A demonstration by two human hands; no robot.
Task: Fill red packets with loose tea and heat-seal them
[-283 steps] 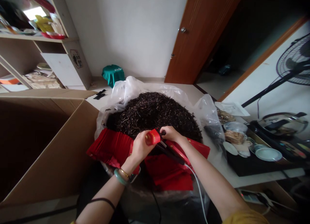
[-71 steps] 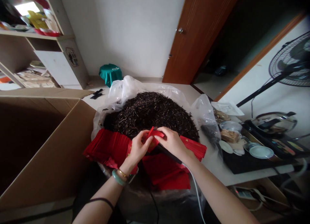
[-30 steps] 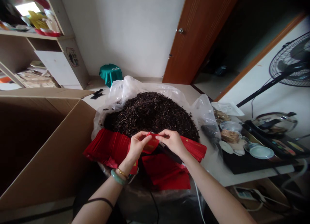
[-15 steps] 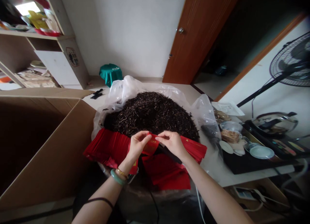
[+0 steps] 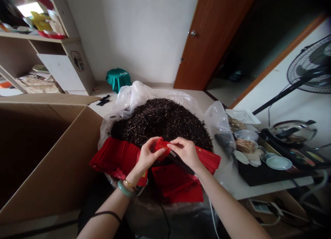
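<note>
A small red packet (image 5: 161, 147) is pinched between my left hand (image 5: 147, 157) and my right hand (image 5: 184, 152); both hold its top edge, just in front of a big heap of dark loose tea leaves (image 5: 162, 120) in a clear plastic bag (image 5: 131, 94). Rows of flat red packets (image 5: 116, 156) lie under my left hand, and more red packets (image 5: 178, 184) lie beneath my right wrist. A black tool with a white cord (image 5: 181, 163) rests under my right hand.
A large open cardboard box (image 5: 46, 153) stands at the left. A tray with bowls and dishes (image 5: 263, 159) and a pot (image 5: 289, 130) sit at the right. Behind are shelves (image 5: 33, 42), a green stool (image 5: 117, 79), a wooden door (image 5: 209, 39) and a fan (image 5: 310, 66).
My fingers have shifted on the red packet, whose top now looks spread apart rather than flat. Earlier, my hands held the packet in the black tool.
</note>
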